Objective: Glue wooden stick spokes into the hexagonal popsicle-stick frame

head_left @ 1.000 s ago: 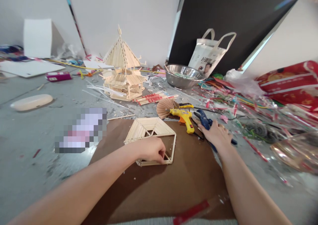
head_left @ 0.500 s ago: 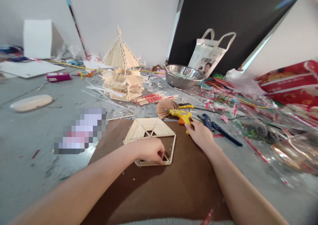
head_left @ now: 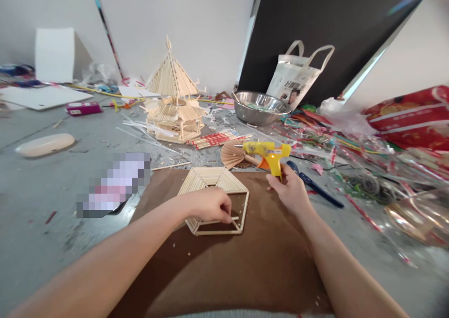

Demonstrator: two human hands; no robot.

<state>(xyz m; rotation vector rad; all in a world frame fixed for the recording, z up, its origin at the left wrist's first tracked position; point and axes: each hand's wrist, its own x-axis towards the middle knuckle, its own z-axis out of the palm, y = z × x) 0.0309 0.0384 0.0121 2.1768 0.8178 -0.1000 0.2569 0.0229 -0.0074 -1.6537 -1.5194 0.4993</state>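
"Raised and levelled since the earlier frame: the yellow glue gun [head_left: 270, 152]. What of the grips?"

"Right grip [head_left: 293, 191]: fingers closed about the gun's handle, nozzle directed towards the left. Left grip [head_left: 212, 205]: slightly lifted from its former place, thumb and fingers pinching a short pale stick [head_left: 235, 218] over the lower opening."

"And the hexagonal frame [head_left: 220, 232]?"

"Beneath the left grip, flat on the brown sheet [head_left: 238, 271]. Upper-left, top and upper-right parts: close rows of sticks, apparently complete. Right and lower parts: largely open, outlined by single sticks, hence judged unfilled. Lower left: partly hidden by the forearm; its extent of cover cannot be told."

"Objects next outward?"

"Beyond the right grip, a pleated paper fan [head_left: 229, 155]; to its right, a blue-handled tool [head_left: 322, 191]. Beyond the left grip, red-and-white sticks [head_left: 213, 140] and, behind them to the left, a tiered stick pavilion [head_left: 171, 79], upright on the floor [head_left: 42, 191], its pointed roof covered. Farthest from the right grip, a metal bowl [head_left: 259, 116]."
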